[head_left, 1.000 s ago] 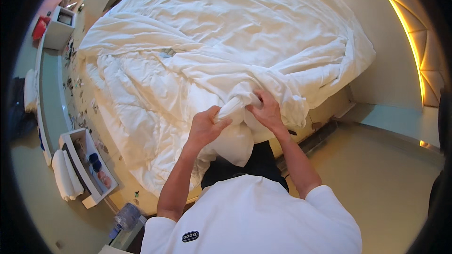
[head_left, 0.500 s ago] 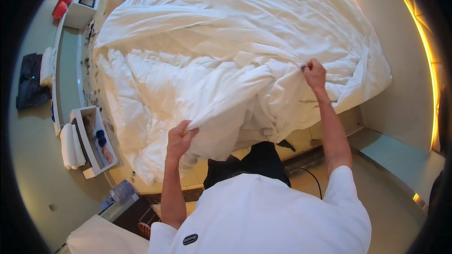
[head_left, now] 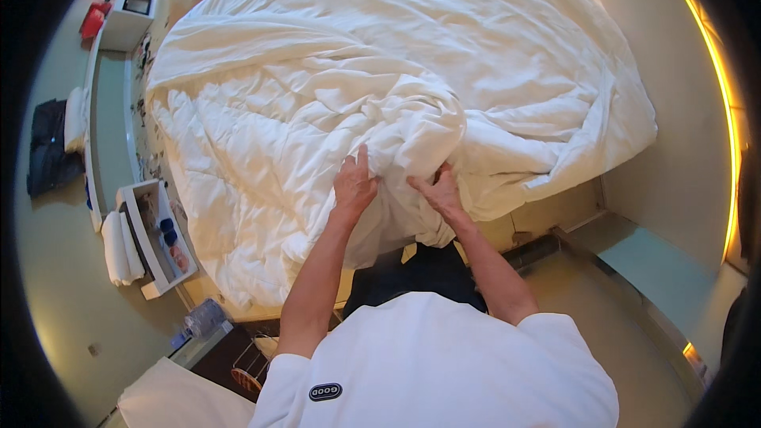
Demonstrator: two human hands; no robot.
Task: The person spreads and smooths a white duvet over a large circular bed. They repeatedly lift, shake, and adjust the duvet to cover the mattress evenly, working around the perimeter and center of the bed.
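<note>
A large white duvet (head_left: 230, 190) lies rumpled over the bed, its thin white cover (head_left: 507, 47) spread smoother on the far side. In front of me the fabric is heaped into a rounded bunch (head_left: 420, 115). At the near left of this bunch, my left hand (head_left: 354, 188) rests on the cloth with its index finger stretched out and fingers apart. Close to its right, my right hand (head_left: 440, 192) touches the bunch's near edge, thumb held away from the fingers. Some of the right fingertips are hidden by folds.
Left of the bed stands an open white drawer box (head_left: 161, 238) holding small items, beside a rolled white towel (head_left: 120, 247). A clear plastic bottle (head_left: 204, 319) lies at the lower left. A wall with a light strip (head_left: 723, 111) and a low ledge (head_left: 646, 257) flank the right.
Both hands have come together at the middle; the right moved left and nearer, the left moved right and farther. The stretched cloth between them is let go and now heaped in a bunch.
</note>
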